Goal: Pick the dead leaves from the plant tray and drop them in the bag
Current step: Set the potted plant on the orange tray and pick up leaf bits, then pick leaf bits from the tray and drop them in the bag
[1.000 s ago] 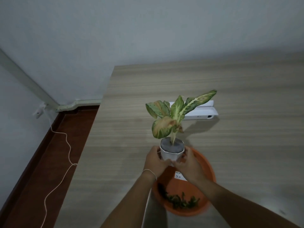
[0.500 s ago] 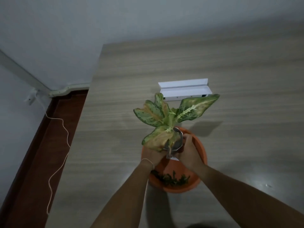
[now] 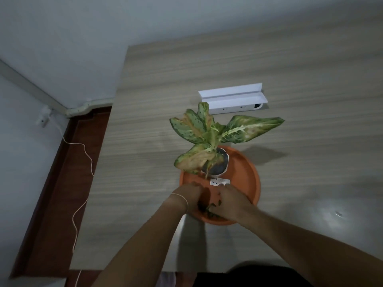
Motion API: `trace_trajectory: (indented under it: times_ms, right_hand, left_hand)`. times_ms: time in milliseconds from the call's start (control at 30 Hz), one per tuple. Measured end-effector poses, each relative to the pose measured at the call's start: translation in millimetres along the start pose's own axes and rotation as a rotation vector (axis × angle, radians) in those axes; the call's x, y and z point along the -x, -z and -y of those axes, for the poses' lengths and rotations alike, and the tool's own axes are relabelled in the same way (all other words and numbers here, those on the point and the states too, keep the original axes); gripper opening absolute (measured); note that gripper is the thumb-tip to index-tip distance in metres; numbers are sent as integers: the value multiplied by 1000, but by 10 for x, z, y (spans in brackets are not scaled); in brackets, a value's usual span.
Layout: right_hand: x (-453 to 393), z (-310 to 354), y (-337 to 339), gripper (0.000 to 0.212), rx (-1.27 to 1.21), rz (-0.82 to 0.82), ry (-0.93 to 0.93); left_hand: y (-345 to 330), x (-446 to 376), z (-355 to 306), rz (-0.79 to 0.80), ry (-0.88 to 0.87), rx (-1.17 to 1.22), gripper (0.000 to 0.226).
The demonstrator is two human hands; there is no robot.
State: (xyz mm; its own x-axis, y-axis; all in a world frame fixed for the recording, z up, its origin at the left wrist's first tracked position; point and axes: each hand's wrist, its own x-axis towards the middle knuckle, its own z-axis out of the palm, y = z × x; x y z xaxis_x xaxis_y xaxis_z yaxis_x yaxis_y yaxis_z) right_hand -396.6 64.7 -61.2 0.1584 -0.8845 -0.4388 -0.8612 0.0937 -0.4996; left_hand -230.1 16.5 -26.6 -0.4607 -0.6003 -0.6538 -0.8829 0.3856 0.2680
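A round orange plant tray [image 3: 246,175] sits on the wooden table near its front edge. In its far half stands a white pot [image 3: 219,165] with a plant of green, yellowing leaves [image 3: 209,133]. Dark dead leaves [image 3: 209,208] lie in the near part of the tray, partly hidden by my hands. My left hand [image 3: 189,195] rests over the tray's near left rim, fingers curled down. My right hand [image 3: 232,200] is in the tray over the leaves, fingers down. Whether either hand holds leaves is hidden. No bag is in view.
A long white box [image 3: 234,100] with its lid open lies on the table [image 3: 310,79] behind the plant. The table's left edge drops to a red-brown floor [image 3: 56,204] with a white cable [image 3: 80,183] along it. Grey walls stand behind.
Both hands have let go of the pot, which now stands in the tray's far half. The hands have come back toward me, down onto the dead leaves.
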Motion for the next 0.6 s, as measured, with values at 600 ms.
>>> trace_trajectory:
  times_ms: [600]
  right_hand:
    - [22,59,-103,17,-71,50,59]
  left_hand:
    - [-161,-36,-174,-71,103,179,32]
